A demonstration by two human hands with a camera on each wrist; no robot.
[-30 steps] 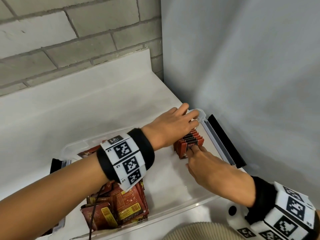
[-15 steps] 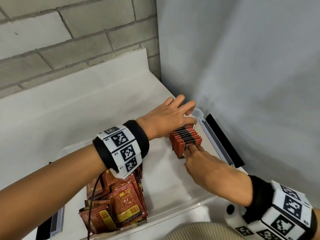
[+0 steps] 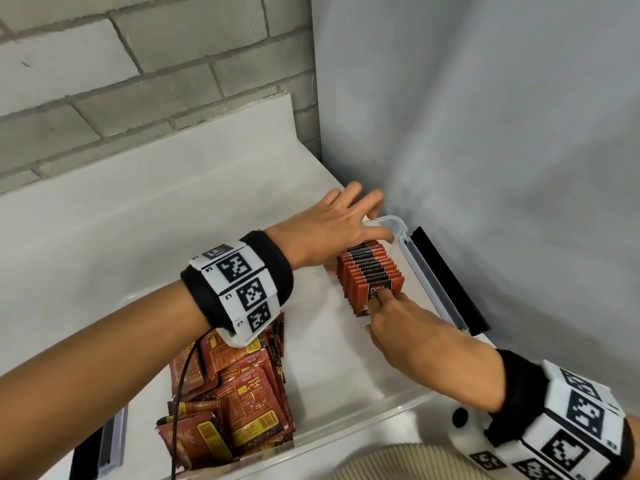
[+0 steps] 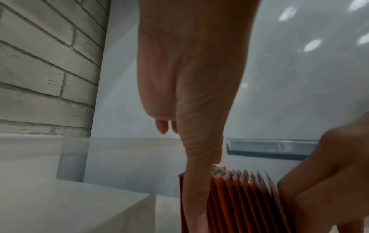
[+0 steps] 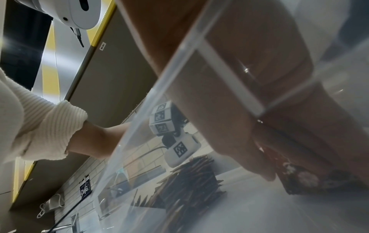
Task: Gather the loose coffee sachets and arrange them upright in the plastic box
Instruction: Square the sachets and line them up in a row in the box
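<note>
Clear box [image 3: 412, 268] on a white counter [image 3: 138, 216], in the corner between a brick wall [image 3: 138, 74] and a grey panel [image 3: 485, 133].

Row [image 3: 372, 271] of red sachets stands upright in the box's far right corner, running along the right wall. Loose pile [image 3: 235, 393] of sachets sits in the near left of the box, well apart from the row, jumbled; some lie flat, others lean.

Left hand [image 3: 329, 233]: fingers fairly straight and spread, reaching over the far end of the row. In the left wrist view one finger runs down the row's left side, touching it. It grips nothing that I can see.

Right hand [image 3: 408, 327]: fingertips [image 3: 384, 299] pressed flat against the face of the nearest sachet, bracing the near end. Fingers look extended, not wrapped round anything; the thumb is hidden, so a pinch cannot be ruled out.

Step in hand, as I judge it: squaring and compacting the upright row, both hands steadying it. Task partway; most sachets seem left in the pile.

Next move likely calls for one hand to keep bracing the row so it does not fan out or topple, while the other fetches sachets from the pile and slots them upright at the near end.
</note>
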